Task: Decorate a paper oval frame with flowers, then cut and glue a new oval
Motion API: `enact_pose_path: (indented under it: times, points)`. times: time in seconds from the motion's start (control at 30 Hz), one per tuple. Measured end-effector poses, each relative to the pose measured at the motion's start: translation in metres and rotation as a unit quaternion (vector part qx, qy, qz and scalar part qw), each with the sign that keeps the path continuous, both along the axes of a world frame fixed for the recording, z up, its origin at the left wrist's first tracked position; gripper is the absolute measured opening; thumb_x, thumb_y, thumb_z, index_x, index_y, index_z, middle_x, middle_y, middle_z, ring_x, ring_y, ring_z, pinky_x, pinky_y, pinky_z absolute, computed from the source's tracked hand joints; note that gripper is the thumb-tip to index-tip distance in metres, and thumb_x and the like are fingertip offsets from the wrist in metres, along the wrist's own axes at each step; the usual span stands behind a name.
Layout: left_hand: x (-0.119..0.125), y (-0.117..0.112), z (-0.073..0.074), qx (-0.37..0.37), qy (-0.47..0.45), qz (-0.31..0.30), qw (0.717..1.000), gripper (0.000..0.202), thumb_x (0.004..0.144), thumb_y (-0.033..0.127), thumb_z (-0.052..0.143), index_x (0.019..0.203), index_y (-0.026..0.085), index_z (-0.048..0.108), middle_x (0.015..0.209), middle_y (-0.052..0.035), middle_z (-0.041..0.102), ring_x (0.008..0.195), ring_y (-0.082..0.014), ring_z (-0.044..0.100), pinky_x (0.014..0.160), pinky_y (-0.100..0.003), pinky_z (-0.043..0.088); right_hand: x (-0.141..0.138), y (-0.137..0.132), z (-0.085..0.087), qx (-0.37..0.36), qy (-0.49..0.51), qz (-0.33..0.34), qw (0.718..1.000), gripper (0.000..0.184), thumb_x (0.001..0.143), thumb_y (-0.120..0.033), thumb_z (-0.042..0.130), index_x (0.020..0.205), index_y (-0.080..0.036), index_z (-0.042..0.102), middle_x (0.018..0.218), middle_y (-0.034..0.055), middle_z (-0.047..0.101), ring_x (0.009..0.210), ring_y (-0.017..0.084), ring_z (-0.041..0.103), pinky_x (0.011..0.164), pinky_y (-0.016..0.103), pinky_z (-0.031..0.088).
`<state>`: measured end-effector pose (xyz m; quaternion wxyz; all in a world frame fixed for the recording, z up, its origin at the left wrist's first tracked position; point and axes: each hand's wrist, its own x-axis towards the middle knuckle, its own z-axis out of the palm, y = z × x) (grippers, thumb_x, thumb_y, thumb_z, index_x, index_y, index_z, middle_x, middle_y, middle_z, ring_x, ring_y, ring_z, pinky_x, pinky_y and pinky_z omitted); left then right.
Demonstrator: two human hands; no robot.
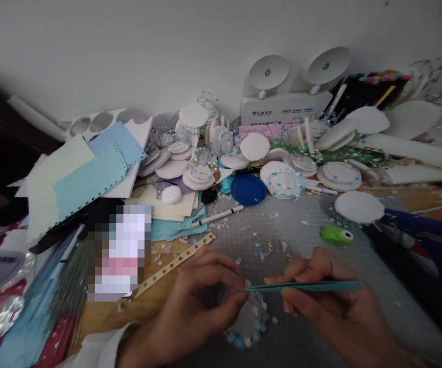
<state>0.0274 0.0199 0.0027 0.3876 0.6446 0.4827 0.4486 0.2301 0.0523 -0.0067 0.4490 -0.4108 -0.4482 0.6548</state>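
My right hand [331, 301] is closed on teal tweezers [305, 286] that point left, their tip meeting the fingertips of my left hand [201, 301]. My left hand pinches something tiny at the tweezer tip that I cannot make out. Under both hands, on the grey cutting mat [305, 240], lies a ring of small blue and white paper stars [249, 335], partly hidden by my fingers.
A green frog-shaped punch [336, 234], a blue lid [248, 189], a white pen [217, 215] and a punched paper strip [175, 263] lie nearby. Several white foam discs [282, 168] pile at the back. Paper sheets [83, 174] stack left; a blue glue gun [420, 225] lies right.
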Motion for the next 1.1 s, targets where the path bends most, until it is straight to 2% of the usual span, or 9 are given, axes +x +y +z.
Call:
enact_pose_path:
  times: [0.23, 0.47, 0.67, 0.93, 1.1]
  points:
    - [0.000, 0.001, 0.003, 0.007, -0.014, 0.000, 1.000, 0.011, 0.081, 0.007, 0.068, 0.080, 0.017, 0.068, 0.084, -0.0012, 0.070, 0.083, -0.0133, 0.063, 0.079, -0.029, 0.048, -0.001, 0.003, 0.000, -0.068, 0.060, 0.019, 0.996, 0.024, 0.074, -0.027, 0.084, 0.071, -0.025, 0.060, 0.072, -0.0062, 0.063, 0.053, 0.008, 0.061, 0.051, 0.020, 0.052]
    - [0.000, 0.001, 0.003, 0.000, -0.014, -0.007, 1.000, 0.010, 0.080, 0.006, 0.067, 0.080, 0.016, 0.068, 0.085, -0.0026, 0.070, 0.083, -0.0136, 0.064, 0.078, -0.028, 0.049, 0.001, 0.008, -0.003, -0.087, 0.071, 0.037, 0.993, 0.028, 0.073, -0.026, 0.084, 0.069, -0.022, 0.057, 0.070, -0.0057, 0.063, 0.050, 0.008, 0.060, 0.048, 0.021, 0.050]
    - [0.000, 0.002, 0.005, 0.005, -0.015, -0.006, 1.000, 0.011, 0.080, 0.005, 0.067, 0.079, 0.016, 0.069, 0.083, -0.0030, 0.069, 0.081, -0.0136, 0.064, 0.076, -0.028, 0.050, 0.009, 0.015, -0.014, -0.032, 0.056, 0.097, 0.993, 0.025, 0.079, -0.027, 0.079, 0.074, -0.024, 0.056, 0.072, -0.0031, 0.068, 0.049, 0.011, 0.061, 0.046, 0.025, 0.052]
    - [0.000, 0.000, 0.005, 0.016, -0.019, -0.005, 1.000, 0.011, 0.079, 0.006, 0.068, 0.080, 0.016, 0.069, 0.083, -0.0037, 0.070, 0.081, -0.0140, 0.064, 0.076, -0.028, 0.050, -0.001, 0.005, 0.003, -0.077, 0.055, 0.040, 0.995, 0.029, 0.073, -0.031, 0.085, 0.069, -0.024, 0.057, 0.069, -0.0043, 0.065, 0.053, 0.010, 0.060, 0.050, 0.023, 0.052]
    - [-0.001, 0.000, 0.005, 0.001, -0.016, -0.011, 1.000, 0.010, 0.079, 0.006, 0.069, 0.079, 0.016, 0.070, 0.084, -0.0040, 0.070, 0.083, -0.0143, 0.064, 0.078, -0.028, 0.049, 0.000, 0.006, -0.003, -0.088, 0.062, 0.037, 0.993, 0.029, 0.073, -0.030, 0.085, 0.069, -0.024, 0.057, 0.069, -0.0056, 0.065, 0.050, 0.010, 0.061, 0.048, 0.023, 0.052]
